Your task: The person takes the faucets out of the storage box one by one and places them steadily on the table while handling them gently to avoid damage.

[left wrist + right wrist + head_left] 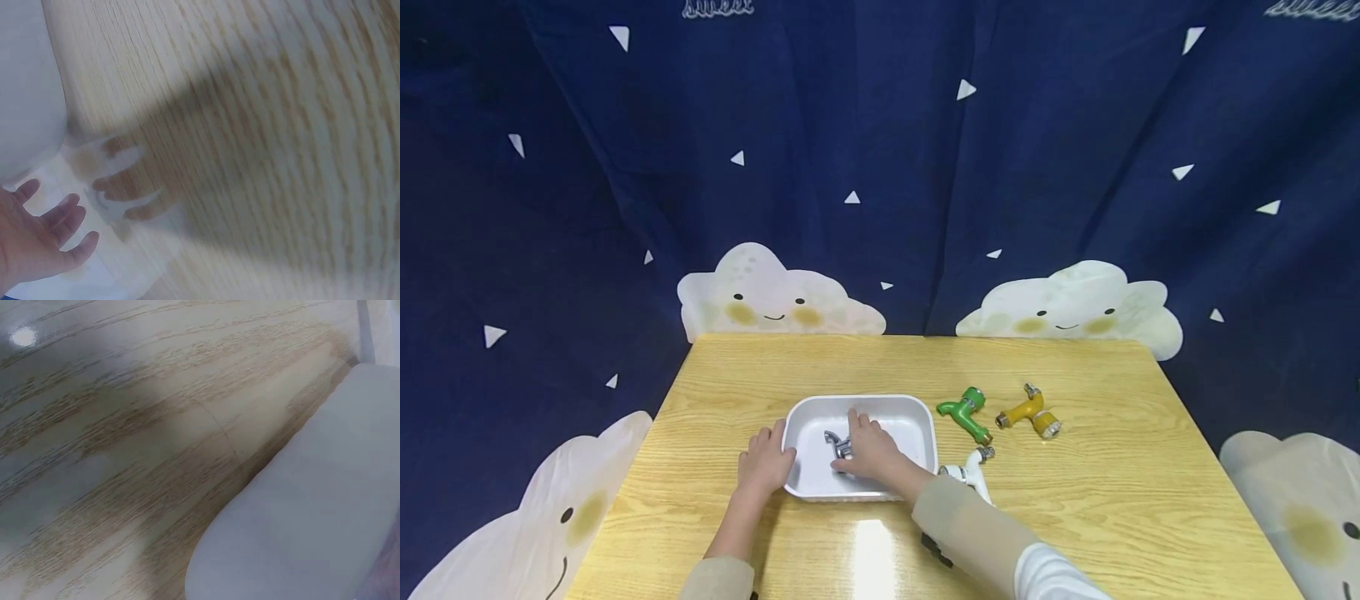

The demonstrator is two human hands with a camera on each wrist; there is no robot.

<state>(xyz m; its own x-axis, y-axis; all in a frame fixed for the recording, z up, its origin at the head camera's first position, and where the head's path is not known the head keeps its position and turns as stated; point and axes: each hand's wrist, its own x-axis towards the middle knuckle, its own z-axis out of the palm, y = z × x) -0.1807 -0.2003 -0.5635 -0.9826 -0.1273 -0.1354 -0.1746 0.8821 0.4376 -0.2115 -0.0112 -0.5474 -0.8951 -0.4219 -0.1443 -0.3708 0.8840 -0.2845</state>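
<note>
A white basin (861,496) sits on the wooden table with a small silver faucet (837,444) lying inside it. My right hand (872,454) reaches into the basin over the faucet, its thumb and forefinger spread apart on either side; the hand hides the faucet's right part. At the basin's left rim is my left hand (766,460), its thumb over the edge. In the left wrist view that hand's fingers (74,220) are spread loosely below the basin's pale wall (31,87). The right wrist view shows the basin's outer wall (300,512) without the right fingers.
Right of the basin lie a green faucet (964,414), a yellow faucet (1030,412) and a white faucet (974,473), the last partly behind the right sleeve (973,529). A dark blue curtain (880,125) with clouds hangs behind the wooden table (1112,500).
</note>
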